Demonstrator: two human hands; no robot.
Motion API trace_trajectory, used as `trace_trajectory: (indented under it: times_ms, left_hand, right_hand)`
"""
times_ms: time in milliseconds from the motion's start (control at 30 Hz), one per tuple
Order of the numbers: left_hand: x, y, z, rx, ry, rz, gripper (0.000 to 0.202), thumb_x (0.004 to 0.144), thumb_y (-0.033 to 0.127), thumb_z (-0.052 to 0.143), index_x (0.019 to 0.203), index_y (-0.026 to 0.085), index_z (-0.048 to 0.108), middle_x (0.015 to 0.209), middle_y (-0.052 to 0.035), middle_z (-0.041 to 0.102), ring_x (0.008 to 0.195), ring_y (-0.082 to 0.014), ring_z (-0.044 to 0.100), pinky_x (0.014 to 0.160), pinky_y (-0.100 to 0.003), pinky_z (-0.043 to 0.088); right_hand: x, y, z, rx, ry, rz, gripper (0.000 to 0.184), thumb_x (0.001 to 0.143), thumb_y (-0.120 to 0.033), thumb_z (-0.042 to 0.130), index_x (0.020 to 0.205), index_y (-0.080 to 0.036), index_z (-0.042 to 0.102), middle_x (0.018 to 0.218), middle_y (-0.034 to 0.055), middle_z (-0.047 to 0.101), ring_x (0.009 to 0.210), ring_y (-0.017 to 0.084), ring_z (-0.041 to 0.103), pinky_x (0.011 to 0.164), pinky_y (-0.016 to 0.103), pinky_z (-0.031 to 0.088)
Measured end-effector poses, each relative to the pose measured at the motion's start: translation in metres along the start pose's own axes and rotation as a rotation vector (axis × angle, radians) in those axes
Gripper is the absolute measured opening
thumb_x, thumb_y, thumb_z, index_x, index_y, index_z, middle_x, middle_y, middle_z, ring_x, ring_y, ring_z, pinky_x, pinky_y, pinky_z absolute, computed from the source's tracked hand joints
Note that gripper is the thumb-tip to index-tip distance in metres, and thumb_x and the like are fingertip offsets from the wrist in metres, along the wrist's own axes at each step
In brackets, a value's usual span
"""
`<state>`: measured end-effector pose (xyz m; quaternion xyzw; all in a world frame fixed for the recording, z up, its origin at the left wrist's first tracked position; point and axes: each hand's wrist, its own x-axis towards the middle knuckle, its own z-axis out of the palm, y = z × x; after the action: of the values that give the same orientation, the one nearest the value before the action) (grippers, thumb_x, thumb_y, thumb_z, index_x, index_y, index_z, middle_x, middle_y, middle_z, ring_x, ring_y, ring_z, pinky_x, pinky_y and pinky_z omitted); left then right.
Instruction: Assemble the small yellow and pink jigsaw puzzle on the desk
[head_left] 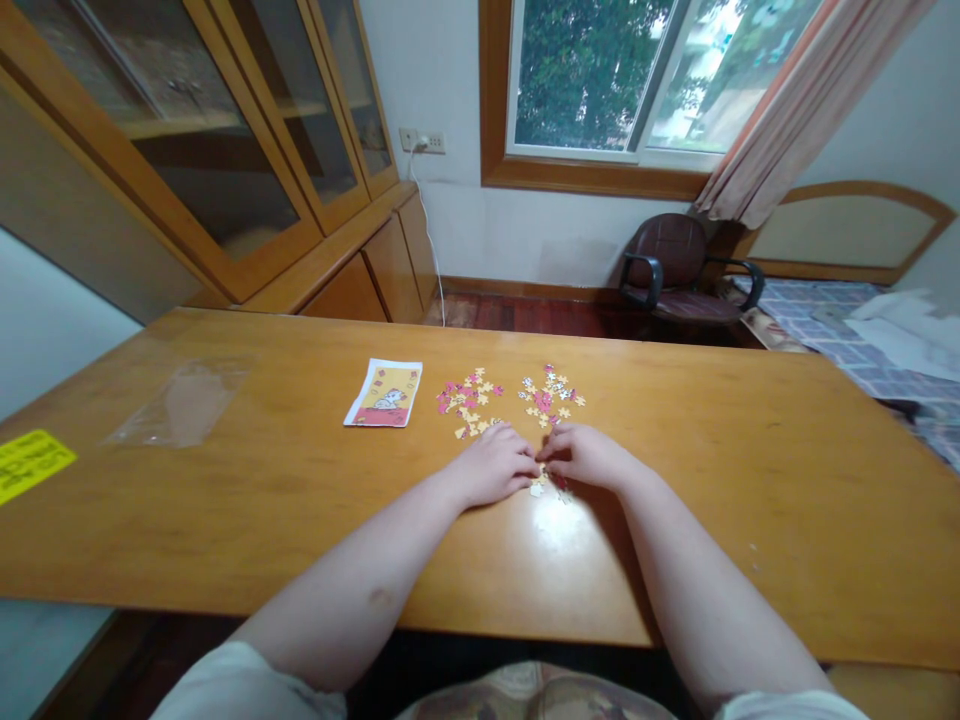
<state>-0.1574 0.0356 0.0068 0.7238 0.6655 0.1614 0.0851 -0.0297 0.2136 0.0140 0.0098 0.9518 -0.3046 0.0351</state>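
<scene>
My left hand (496, 466) rests on the table with its fingers bent and closed at the tips over a jigsaw puzzle piece. Facing it, my right hand (589, 453) pinches at the same spot, its fingertips almost meeting the left ones. What lies between the fingers is mostly covered. Just below the fingertips, a few puzzle pieces (538, 489) in white, yellow and dark red show. Beyond my hands lie two loose heaps: pink and yellow pieces (466, 395) on the left, and yellow, pink and white pieces (551, 393) on the right.
A picture card (384, 394) with a white animal on yellow and pink lies left of the heaps. Farther left are a clear plastic bag (180, 405) and a yellow label (34, 465) on the wooden table (300, 520). A glass-door cabinet (300, 200) and chair (671, 265) stand behind.
</scene>
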Motion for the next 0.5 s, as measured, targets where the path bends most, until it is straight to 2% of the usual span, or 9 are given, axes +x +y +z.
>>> trace_trajectory:
  times_ms: [100, 233, 367, 500]
  left_hand:
    - [-0.001, -0.006, -0.001, -0.005, 0.006, -0.037, 0.015, 0.088, 0.032, 0.058, 0.094, 0.028, 0.071, 0.096, -0.0008, 0.067, 0.096, -0.0191, 0.052, 0.096, -0.038, 0.035]
    - [-0.003, -0.014, -0.004, 0.002, 0.017, -0.127, 0.017, 0.089, 0.026, 0.054, 0.091, 0.026, 0.071, 0.094, -0.0021, 0.066, 0.095, -0.0197, 0.052, 0.093, -0.037, 0.037]
    - [-0.006, -0.018, -0.003, 0.020, 0.051, -0.181, 0.029, 0.090, 0.019, 0.047, 0.107, 0.028, 0.069, 0.106, -0.0034, 0.064, 0.099, -0.0205, 0.051, 0.096, -0.038, 0.037]
    - [-0.006, -0.020, 0.002, 0.053, 0.061, -0.224, 0.035, 0.089, 0.017, 0.048, 0.115, 0.032, 0.067, 0.120, -0.0042, 0.059, 0.109, -0.0231, 0.047, 0.101, -0.042, 0.035]
  right_hand:
    - [0.001, -0.002, 0.003, -0.024, -0.004, 0.001, 0.016, 0.076, -0.016, 0.067, 0.088, -0.022, 0.076, 0.085, 0.0029, 0.066, 0.080, 0.015, 0.061, 0.076, 0.023, 0.046]
    - [0.010, -0.006, 0.011, -0.137, 0.118, 0.049, 0.012, 0.082, -0.019, 0.063, 0.085, -0.020, 0.075, 0.085, 0.0050, 0.067, 0.081, 0.016, 0.061, 0.077, 0.024, 0.045]
    - [0.016, -0.010, 0.017, -0.225, 0.229, 0.095, 0.019, 0.087, -0.022, 0.055, 0.087, -0.017, 0.074, 0.086, 0.0071, 0.067, 0.078, 0.016, 0.060, 0.075, 0.025, 0.044]
    - [0.011, -0.011, 0.012, -0.221, 0.273, 0.036, 0.022, 0.085, -0.018, 0.052, 0.091, -0.017, 0.073, 0.086, 0.0069, 0.066, 0.079, 0.017, 0.059, 0.076, 0.027, 0.044]
